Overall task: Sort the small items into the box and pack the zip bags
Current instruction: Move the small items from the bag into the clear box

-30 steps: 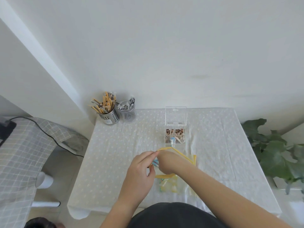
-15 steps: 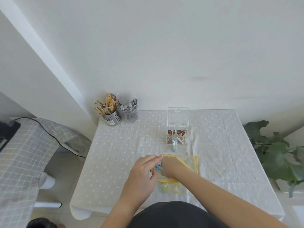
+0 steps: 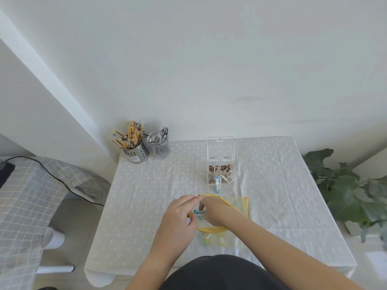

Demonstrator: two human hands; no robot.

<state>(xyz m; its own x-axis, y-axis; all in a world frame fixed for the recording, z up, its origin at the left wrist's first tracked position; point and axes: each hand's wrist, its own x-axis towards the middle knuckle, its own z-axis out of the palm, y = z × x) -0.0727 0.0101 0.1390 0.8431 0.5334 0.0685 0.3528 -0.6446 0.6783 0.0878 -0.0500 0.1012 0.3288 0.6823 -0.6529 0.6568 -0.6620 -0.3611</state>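
Lowered right hand (image 3: pixel 213 212) pushes into zip bag (image 3: pixel 240 206).

Clear compartment box (image 3: pixel 220 181), lid tipped back open, brown and pale packets plus a blue one inside. Just nearer, yellow-rimmed zip bag (image 3: pixel 240 206), mouth open; second bag (image 3: pixel 215 240) flat beneath.

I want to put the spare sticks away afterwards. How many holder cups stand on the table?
2, both at the table's far left corner, side by side against the wall: a perforated metal cup of yellow-brown sticks, and a clear cup of grey packets on its right.
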